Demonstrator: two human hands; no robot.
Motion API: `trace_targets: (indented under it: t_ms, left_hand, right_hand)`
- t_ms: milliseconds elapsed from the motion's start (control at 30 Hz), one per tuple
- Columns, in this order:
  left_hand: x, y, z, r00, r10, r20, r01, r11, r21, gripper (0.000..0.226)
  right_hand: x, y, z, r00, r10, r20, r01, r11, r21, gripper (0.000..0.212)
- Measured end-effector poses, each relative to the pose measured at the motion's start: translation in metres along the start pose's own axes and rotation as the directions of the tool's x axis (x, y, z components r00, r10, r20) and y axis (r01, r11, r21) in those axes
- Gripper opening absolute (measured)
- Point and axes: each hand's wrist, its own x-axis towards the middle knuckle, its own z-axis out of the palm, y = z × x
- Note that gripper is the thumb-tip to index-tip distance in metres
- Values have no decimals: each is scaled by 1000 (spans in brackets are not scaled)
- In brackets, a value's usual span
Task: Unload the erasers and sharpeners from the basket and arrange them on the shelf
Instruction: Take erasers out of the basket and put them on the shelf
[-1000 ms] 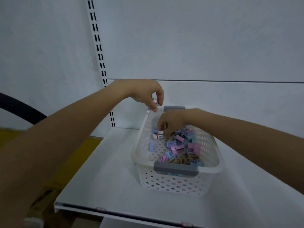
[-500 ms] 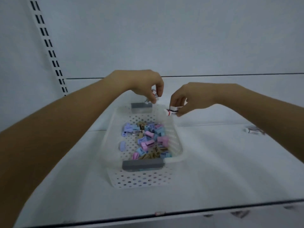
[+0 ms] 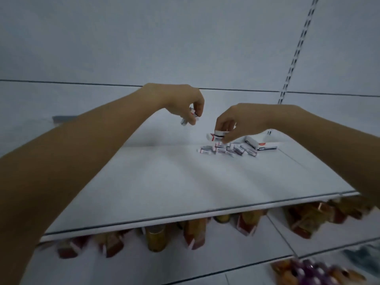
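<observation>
Now that both hands have left the basket for the shelf (image 3: 144, 182), the left hand (image 3: 183, 103) grips small erasers (image 3: 192, 113); at its four o'clock the right hand (image 3: 234, 120) pinches another eraser (image 3: 214, 137) just above the pile (image 3: 228, 150); placing seems imminent.

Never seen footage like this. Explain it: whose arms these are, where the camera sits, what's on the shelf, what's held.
No machine here: these are a person's two bare arms, filmed by one wide-angle camera worn on their head, looking forward and down. The left hand pinches what look like two small white erasers. The right hand pinches another eraser just over a loose pile of erasers lying on the white shelf. A white box lies beside the pile. The blurred goods below stand on a lower shelf.
</observation>
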Motion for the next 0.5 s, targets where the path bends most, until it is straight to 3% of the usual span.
trace_targets:
  t_ms: [167, 500]
  left_hand:
    - [46, 53, 16, 999, 16, 50, -16, 1000, 1, 22]
    - [108, 68, 62, 980, 38, 197, -36, 999, -14, 24]
  right_hand:
    - [-32, 60, 15, 998, 58, 22, -58, 998, 16, 18]
    - [-17, 143, 65, 975, 216, -52, -209, 972, 108, 15]
